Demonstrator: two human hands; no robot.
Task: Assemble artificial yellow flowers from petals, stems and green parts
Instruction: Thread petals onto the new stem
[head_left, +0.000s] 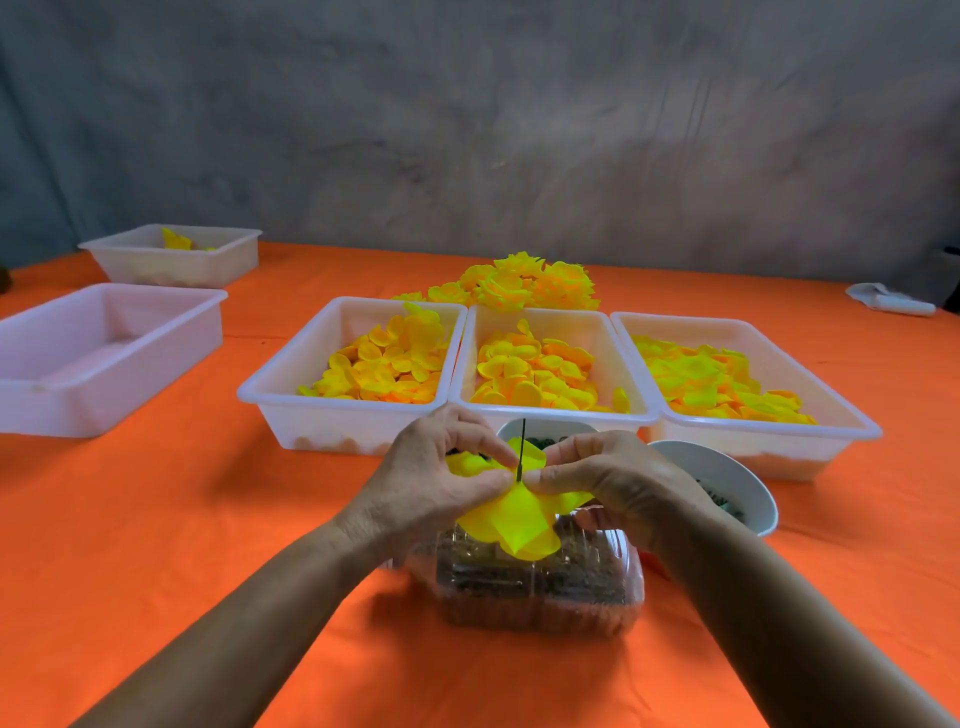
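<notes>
My left hand (441, 478) and my right hand (602, 478) meet above the table's near middle, both pinching yellow petals (514, 514) gathered round a thin dark stem (521, 447) that points upward between my fingertips. Under the petals stands a clear plastic box (540, 587) with dark contents. Behind my hands are three white trays of yellow petals: the left tray (291, 384), the middle tray (550, 413) and the right tray (841, 421). A pile of finished yellow flowers (519, 283) lies beyond the trays.
A white bowl (727, 473) with dark green parts stands right of my hands; another bowl (545, 428) peeks out behind them. An empty white tray (78, 358) and a farther tray (176, 260) holding a few petals sit at the left. A white object (888, 299) lies far right on the orange cloth (156, 519).
</notes>
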